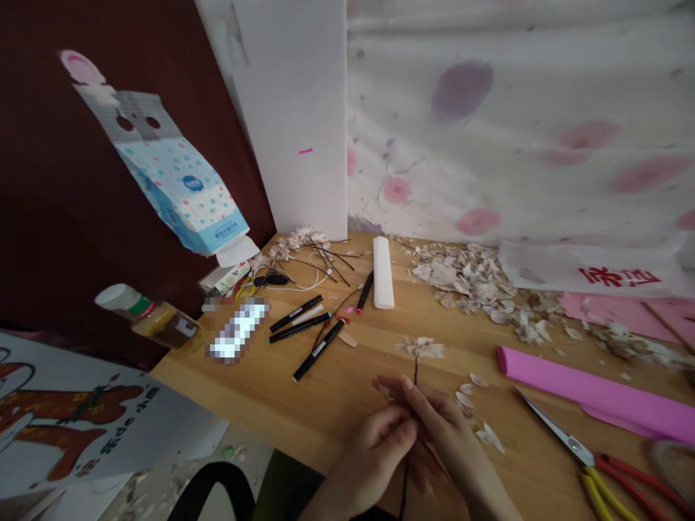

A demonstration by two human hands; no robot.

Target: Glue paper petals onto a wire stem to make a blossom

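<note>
An artificial flower (422, 349) with pale, thin petals stands over the wooden table on a dark, slender stem (404, 488). My left hand (380, 441) is closed, its thumb and fingers pinched at the stem just under the flower head. Against it, my right hand (448, 427) is closed round the same stem, with a finger crossing toward the left hand. The exact grip points are partly hidden where the hands overlap. Several loose petals (490, 437) lie just right of my right hand.
Scissors (578, 449) and a pink paper roll (597, 391) lie at right. Petals (467, 278) are heaped behind. Black markers (318, 350), a white paper roll (383, 273) and finished-looking flowers (282, 250) are at left. A bottle (157, 323) stands by the table's left edge.
</note>
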